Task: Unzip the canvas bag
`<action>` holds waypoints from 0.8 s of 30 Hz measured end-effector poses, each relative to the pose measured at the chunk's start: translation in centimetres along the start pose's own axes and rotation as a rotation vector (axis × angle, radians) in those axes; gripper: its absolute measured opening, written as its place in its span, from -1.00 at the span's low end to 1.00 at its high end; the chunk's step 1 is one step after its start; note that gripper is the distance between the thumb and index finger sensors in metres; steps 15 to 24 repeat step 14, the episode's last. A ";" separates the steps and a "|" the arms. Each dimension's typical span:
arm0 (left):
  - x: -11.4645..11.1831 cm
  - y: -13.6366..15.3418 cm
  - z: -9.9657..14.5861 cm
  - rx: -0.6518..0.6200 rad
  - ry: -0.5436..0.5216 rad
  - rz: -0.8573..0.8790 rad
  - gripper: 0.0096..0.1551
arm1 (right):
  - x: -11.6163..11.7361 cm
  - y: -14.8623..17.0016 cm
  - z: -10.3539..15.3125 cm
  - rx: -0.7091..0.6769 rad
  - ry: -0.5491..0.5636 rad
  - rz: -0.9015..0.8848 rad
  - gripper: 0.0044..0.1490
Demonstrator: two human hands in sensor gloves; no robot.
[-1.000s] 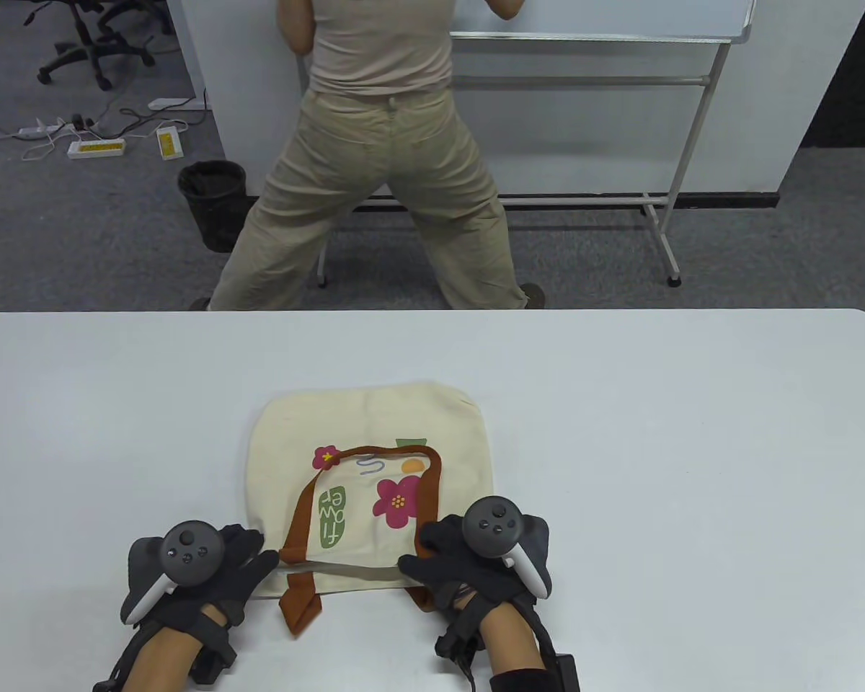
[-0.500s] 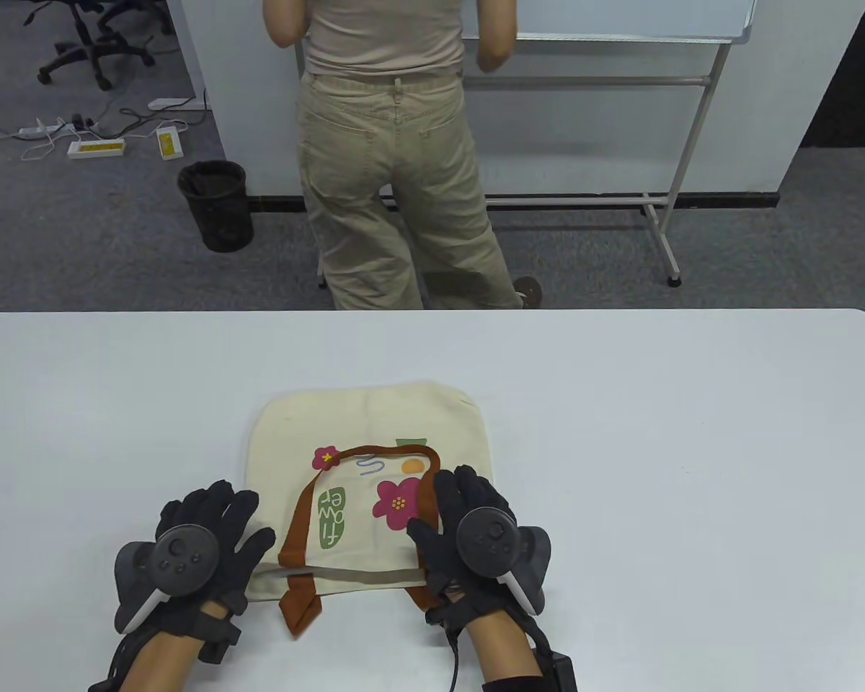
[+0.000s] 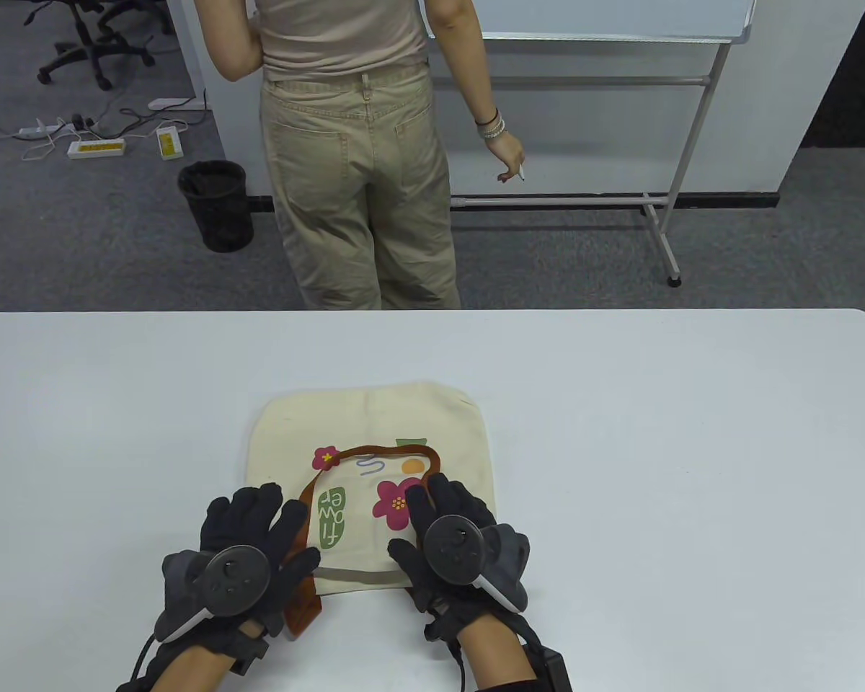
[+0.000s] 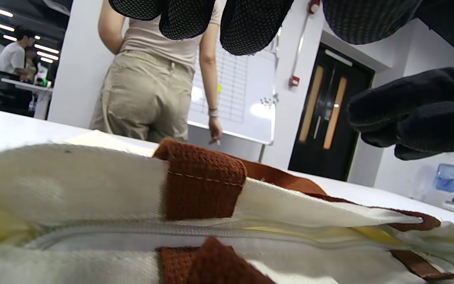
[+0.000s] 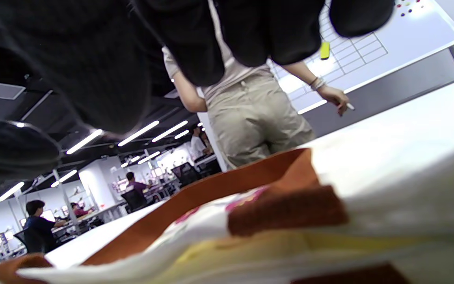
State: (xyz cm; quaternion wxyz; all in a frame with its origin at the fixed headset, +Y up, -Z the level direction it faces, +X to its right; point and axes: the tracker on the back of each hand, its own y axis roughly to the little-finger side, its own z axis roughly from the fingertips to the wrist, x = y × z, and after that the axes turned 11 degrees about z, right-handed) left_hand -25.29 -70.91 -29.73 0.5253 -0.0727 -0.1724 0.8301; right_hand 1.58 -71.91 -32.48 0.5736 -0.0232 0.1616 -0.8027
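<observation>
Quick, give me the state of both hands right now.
Left hand: open, fingers spread over the canvas bag near its brown strap, gripping nothing.
Right hand: open, fingers extended over the bag, holding nothing.

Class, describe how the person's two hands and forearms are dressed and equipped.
Both the left hand and right hand wear black mesh-textured gloves, each with a round dark grey tracker with a white grip strapped on its back. Black cables run down the bare forearms from black wrist straps.
</observation>
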 end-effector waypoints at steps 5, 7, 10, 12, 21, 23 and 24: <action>-0.2 -0.6 -0.1 -0.016 -0.005 0.007 -0.17 | -0.1 0.4 -0.1 0.007 0.001 -0.013 -0.02; -0.2 -0.7 -0.2 -0.019 -0.011 0.008 -0.17 | -0.1 0.5 -0.2 0.009 0.000 -0.013 -0.02; -0.4 -0.5 -0.3 -0.016 -0.005 0.010 -0.17 | 0.1 0.7 -0.2 0.013 -0.014 -0.011 -0.03; -0.3 -0.4 -0.3 -0.014 -0.005 0.008 -0.17 | 0.2 0.8 -0.3 0.018 -0.023 -0.008 -0.02; -0.2 -0.4 -0.2 -0.015 -0.009 0.013 -0.17 | 0.2 0.8 -0.3 0.028 -0.036 -0.006 -0.02; -0.2 -0.4 -0.2 -0.015 -0.009 0.013 -0.17 | 0.2 0.8 -0.3 0.028 -0.036 -0.006 -0.02; -0.2 -0.4 -0.2 -0.015 -0.009 0.013 -0.17 | 0.2 0.8 -0.3 0.028 -0.036 -0.006 -0.02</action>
